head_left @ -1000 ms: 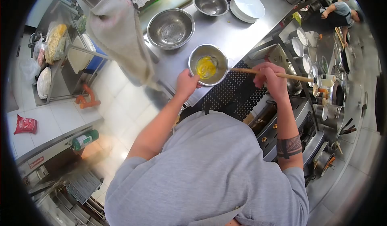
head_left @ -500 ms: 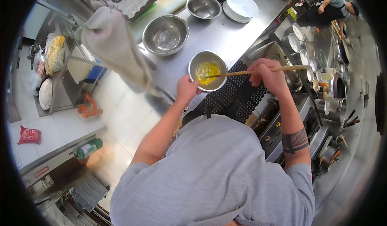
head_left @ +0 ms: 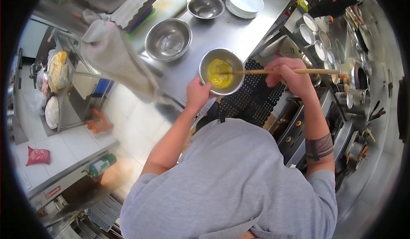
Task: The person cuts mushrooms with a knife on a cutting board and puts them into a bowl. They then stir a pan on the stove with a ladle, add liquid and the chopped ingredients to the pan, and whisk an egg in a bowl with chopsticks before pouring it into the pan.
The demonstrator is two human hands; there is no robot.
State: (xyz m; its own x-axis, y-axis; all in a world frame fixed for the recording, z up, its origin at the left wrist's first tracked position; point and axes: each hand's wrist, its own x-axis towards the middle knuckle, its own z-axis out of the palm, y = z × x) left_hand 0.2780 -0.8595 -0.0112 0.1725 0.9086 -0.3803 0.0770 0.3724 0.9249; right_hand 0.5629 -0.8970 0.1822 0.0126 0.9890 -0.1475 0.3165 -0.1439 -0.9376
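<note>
My left hand (head_left: 199,93) grips the near left rim of a small steel bowl (head_left: 236,84), thumb over the edge. The bowl is tilted slightly toward me, just off the front edge of the steel counter. Yellow beaten egg (head_left: 220,80) lies in its bottom. My right hand (head_left: 287,76) is closed around long wooden chopsticks (head_left: 254,72), held almost level. Their tips dip into the egg and are smeared by motion; whether they are one or a pair I cannot tell.
On the counter (head_left: 252,30) stand a larger steel bowl (head_left: 168,40), another steel bowl (head_left: 206,7) and white dishes (head_left: 245,1). A cloth (head_left: 109,47) hangs at left. Pots (head_left: 358,98) and a stove (head_left: 301,126) are at right. A co-worker (head_left: 337,2) stands far right.
The chopsticks have swung to a more level angle, their tips moving within the egg. My right hand has shifted slightly right. The whole view has tilted a little.
</note>
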